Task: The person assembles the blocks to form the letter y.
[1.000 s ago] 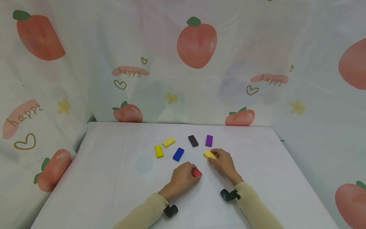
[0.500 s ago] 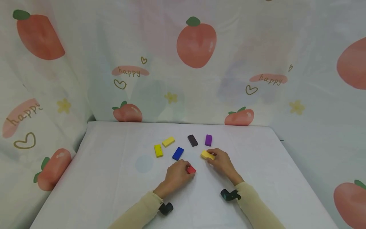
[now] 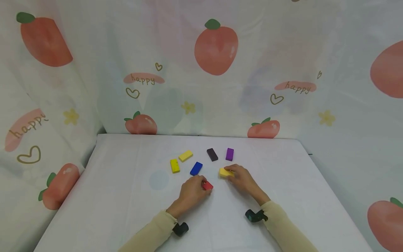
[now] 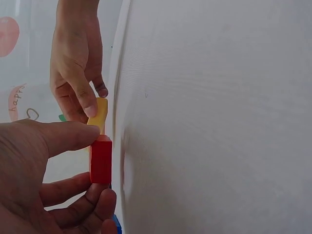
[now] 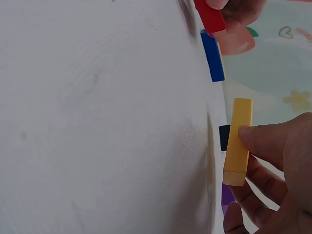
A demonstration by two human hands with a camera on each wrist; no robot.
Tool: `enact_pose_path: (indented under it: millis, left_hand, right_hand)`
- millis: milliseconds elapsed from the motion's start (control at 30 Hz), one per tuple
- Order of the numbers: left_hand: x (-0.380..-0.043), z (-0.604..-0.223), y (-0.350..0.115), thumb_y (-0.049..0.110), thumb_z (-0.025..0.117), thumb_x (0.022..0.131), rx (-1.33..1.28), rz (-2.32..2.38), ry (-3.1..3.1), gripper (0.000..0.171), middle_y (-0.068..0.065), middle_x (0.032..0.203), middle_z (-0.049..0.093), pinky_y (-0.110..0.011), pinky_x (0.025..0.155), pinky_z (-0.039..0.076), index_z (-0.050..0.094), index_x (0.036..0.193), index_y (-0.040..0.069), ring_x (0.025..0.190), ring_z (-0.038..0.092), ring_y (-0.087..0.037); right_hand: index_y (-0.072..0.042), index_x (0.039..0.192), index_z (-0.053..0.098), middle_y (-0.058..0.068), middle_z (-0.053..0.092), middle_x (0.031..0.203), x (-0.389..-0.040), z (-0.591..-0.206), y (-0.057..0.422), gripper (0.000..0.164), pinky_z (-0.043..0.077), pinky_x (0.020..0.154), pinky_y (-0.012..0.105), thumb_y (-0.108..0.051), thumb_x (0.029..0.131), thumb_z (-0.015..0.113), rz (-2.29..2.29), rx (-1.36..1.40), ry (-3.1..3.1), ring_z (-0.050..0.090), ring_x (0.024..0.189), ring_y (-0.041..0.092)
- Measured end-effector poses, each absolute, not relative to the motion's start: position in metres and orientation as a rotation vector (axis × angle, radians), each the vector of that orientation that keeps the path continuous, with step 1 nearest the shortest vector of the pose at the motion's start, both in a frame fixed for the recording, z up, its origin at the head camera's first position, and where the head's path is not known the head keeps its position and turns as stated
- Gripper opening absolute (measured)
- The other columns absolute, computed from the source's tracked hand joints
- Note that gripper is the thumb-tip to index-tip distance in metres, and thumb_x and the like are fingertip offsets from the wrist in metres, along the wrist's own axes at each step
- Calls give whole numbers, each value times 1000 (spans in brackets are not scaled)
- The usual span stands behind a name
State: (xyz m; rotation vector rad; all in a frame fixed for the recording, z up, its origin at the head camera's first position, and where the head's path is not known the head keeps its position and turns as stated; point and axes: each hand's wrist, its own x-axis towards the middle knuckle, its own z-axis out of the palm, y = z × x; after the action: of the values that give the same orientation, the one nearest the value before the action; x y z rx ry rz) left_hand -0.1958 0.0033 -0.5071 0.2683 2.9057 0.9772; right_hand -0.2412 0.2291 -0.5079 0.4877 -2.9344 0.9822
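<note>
My left hand (image 3: pixel 192 193) pinches a red block (image 4: pixel 101 161) between thumb and fingers, low over the white table. To its right, my right hand (image 3: pixel 243 179) holds a pale yellow block (image 5: pixel 238 144) by its sides, the left end poking out past the fingertips. A small gap separates the two held blocks in the head view. Just beyond the left hand lies a blue block (image 3: pixel 196 168). A black block (image 3: pixel 212 154) and a purple block (image 3: pixel 230 154) lie farther back, beyond the right hand.
Two more yellow blocks, one upright in view (image 3: pixel 174 166) and one slanted (image 3: pixel 185 156), lie left of the blue one. The white table (image 3: pixel 104 196) ends at a back edge against a fruit-printed curtain (image 3: pixel 217 105). Black cameras sit at both wrists.
My left hand has moved left and slightly away from me with the red block. My right hand has shifted a little left with the yellow block, which has turned slightly.
</note>
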Motion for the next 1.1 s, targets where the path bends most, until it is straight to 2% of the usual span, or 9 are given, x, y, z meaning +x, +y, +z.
enact_pose_path:
  millis: [467, 600, 1100]
  left_hand:
    - [-197, -507, 4, 34, 80, 80, 245, 934, 2901, 36, 3, 83, 63, -23, 63, 46, 69, 105, 11, 72, 52, -10]
    - [-198, -509, 5, 33, 81, 80, 231, 929, 2908, 35, 4, 82, 63, -23, 64, 47, 68, 104, 11, 72, 52, -10]
    - [-200, -509, 8, 32, 80, 81, 269, 948, 2893, 34, 3, 81, 63, -24, 63, 46, 69, 104, 10, 71, 52, -11]
  right_hand:
    - [-8, 124, 64, 11, 64, 124, -236, -507, 226, 34, 46, 102, 52, -3, 91, 65, 904, 701, -2900, 56, 118, 32]
    - [-11, 126, 64, 9, 63, 126, -236, -508, 224, 35, 45, 105, 51, -4, 91, 65, 919, 696, -2927, 55, 121, 30]
    - [-12, 128, 63, 7, 62, 128, -235, -510, 224, 36, 44, 106, 49, -6, 92, 65, 885, 674, -2977, 55, 122, 27]
